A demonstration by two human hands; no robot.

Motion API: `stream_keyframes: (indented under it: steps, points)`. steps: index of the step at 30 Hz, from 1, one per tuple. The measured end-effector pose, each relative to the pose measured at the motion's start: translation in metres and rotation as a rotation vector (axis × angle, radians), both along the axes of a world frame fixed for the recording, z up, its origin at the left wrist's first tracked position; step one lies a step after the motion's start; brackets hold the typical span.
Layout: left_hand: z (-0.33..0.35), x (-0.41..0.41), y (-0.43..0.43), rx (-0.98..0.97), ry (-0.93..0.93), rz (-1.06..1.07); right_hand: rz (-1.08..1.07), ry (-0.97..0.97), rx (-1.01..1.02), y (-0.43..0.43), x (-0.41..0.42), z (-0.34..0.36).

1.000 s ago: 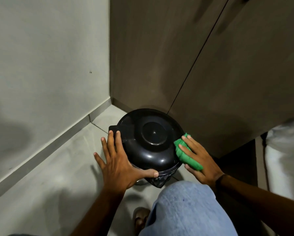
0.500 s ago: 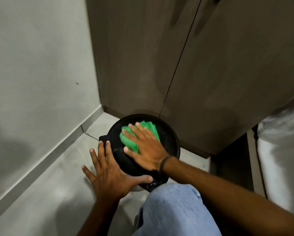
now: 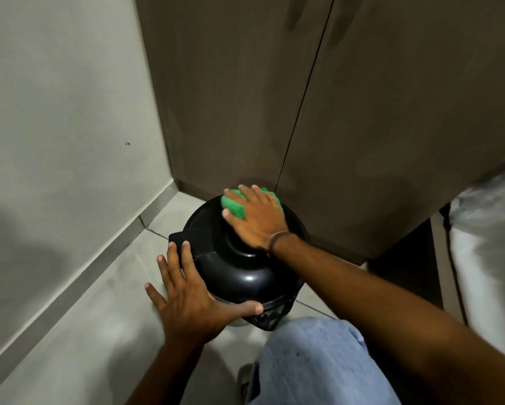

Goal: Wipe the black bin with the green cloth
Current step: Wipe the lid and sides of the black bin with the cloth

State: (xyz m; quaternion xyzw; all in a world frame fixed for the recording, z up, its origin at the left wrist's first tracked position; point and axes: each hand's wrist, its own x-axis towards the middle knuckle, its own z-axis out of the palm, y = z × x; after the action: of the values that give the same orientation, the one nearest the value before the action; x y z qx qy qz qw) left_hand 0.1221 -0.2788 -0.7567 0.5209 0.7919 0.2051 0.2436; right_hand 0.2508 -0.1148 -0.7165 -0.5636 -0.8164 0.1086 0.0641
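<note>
A round black bin with a domed glossy lid stands on the floor in a corner. My right hand lies flat on the far part of the lid, pressing the folded green cloth against it. The cloth shows under and beyond my fingers. My left hand rests against the bin's near left side, fingers spread, thumb wrapped along the rim near the black bag liner.
A grey wall with a skirting strip runs along the left. Brown cabinet doors rise right behind the bin. A white object stands at the right. My knee in blue jeans is just below the bin.
My right hand carried the green cloth from the bin's right side onto the lid, then slid it to the lid's far edge. My left hand stayed on the bin's left side.
</note>
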Motion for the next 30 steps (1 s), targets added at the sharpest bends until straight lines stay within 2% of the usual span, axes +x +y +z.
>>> stream_keyframes:
  steps: [3, 6, 8, 11, 14, 16, 18, 21, 25, 28, 30]
  points:
    - [0.0, 0.002, 0.0, -0.01, 0.021, 0.026, 0.206, 0.016, 0.042, -0.057, -0.005, -0.011]
    - [-0.006, 0.001, -0.004, 0.036, 0.051, 0.003, 0.332, 0.067, 0.018, -0.107, 0.04, -0.017]
    - [-0.007, 0.0, -0.005, 0.041, 0.048, 0.005, 0.309, 0.08, -0.008, -0.13, 0.081, -0.021]
    - [-0.006, 0.002, -0.001, 0.024, 0.011, 0.021, 0.115, 0.174, -0.071, -0.126, 0.125, -0.019]
    - [-0.006, -0.001, -0.001, 0.047, -0.005, 0.002, -0.019, 0.231, -0.1, -0.064, 0.104, -0.006]
    - [-0.006, -0.001, -0.002, 0.054, -0.007, 0.004, -0.089, 0.148, -0.101, -0.028, 0.063, 0.002]
    - [-0.002, 0.001, -0.001, 0.051, 0.0, 0.008, -0.055, 0.035, -0.067, -0.019, 0.019, 0.004]
    - [-0.002, 0.001, 0.0, 0.039, 0.03, 0.011, 0.179, -0.008, -0.002, -0.062, -0.019, -0.01]
    - [-0.014, 0.0, -0.006, 0.119, 0.103, 0.012, 0.396, -0.06, 0.19, -0.126, 0.015, -0.035]
    - [-0.013, 0.005, -0.005, 0.097, 0.093, 0.057, 0.314, -0.126, 0.292, -0.155, 0.057, -0.06]
    - [-0.01, 0.008, -0.003, 0.062, 0.058, 0.05, 0.193, 0.021, 0.224, -0.164, 0.081, -0.074]
